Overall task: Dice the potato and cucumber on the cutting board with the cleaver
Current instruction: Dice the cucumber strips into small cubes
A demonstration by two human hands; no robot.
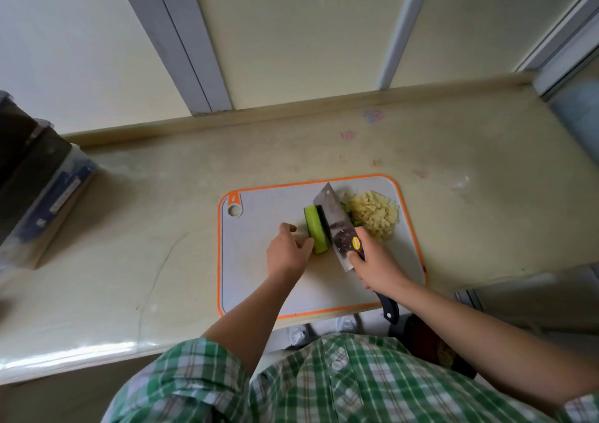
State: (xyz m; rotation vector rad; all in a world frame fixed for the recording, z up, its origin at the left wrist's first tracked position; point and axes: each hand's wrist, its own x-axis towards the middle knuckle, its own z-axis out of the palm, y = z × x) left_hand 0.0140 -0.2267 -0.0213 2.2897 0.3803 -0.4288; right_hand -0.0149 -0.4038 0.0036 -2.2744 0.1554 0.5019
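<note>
A grey cutting board [259, 280] with an orange rim lies on the counter. On it lies a piece of green cucumber [316, 228], which my left hand [287, 249] holds from the left with curled fingers. My right hand [377, 267] grips the black handle of the cleaver [334, 220]. The blade stands against the right side of the cucumber. A heap of diced potato [374, 213] sits at the board's far right. A few green cucumber bits [356, 221] show between the blade and the potato.
The beige counter [168, 215] runs to a low back ledge and wall panels. A dark box-like appliance [35, 182] stands at the left edge. The counter's front edge runs just below the board, by my checked shirt.
</note>
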